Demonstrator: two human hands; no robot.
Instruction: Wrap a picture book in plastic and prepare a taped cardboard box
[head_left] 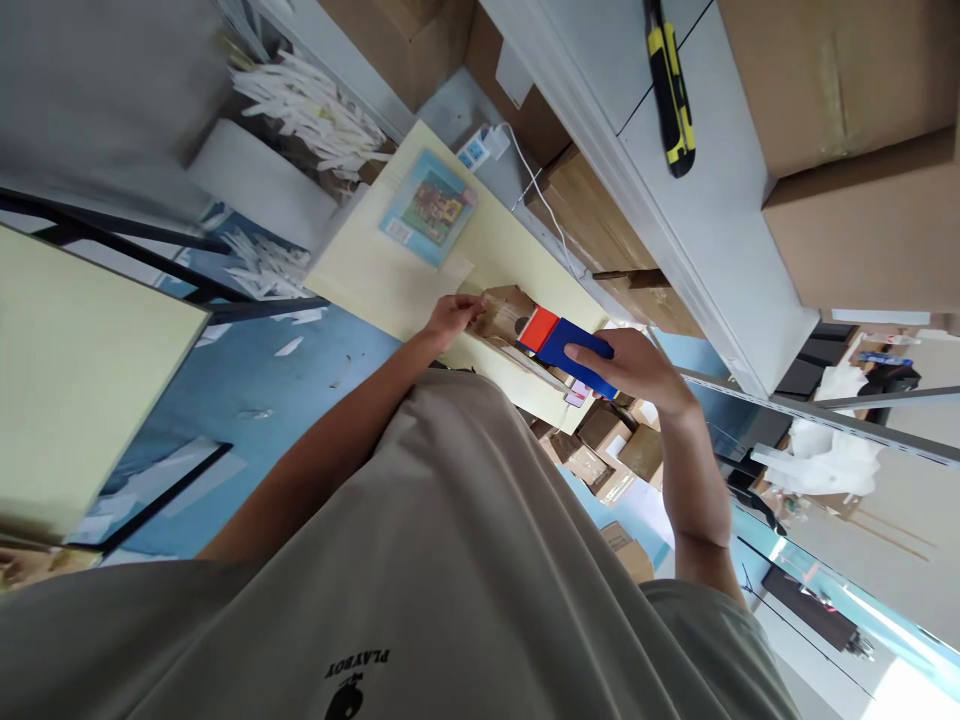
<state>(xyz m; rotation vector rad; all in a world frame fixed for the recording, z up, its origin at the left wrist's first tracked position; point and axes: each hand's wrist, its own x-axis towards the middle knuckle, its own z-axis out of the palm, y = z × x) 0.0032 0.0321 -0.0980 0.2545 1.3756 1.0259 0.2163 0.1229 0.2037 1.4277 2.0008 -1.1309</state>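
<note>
My right hand (626, 365) is wrapped round a blue tape dispenser (574, 352) with a red front part, held tilted above a cardboard box (514, 300). On the pale yellow table, the box lies partly hidden under the dispenser. At the box's left end, my left hand (455, 315) is closed in a pinch. A see-through strip of packing tape (496, 316) appears to run from its fingertips toward the dispenser's red end. Where the strip touches the box is hard to make out.
A light-blue picture book or flat pack (429, 208) lies on the table (375, 235). A yellow-and-black utility knife (671, 95) rests on the shelf (697, 220). A power strip (474, 152) with a white cable sits behind the table. Several cartons (600, 445) stand beyond.
</note>
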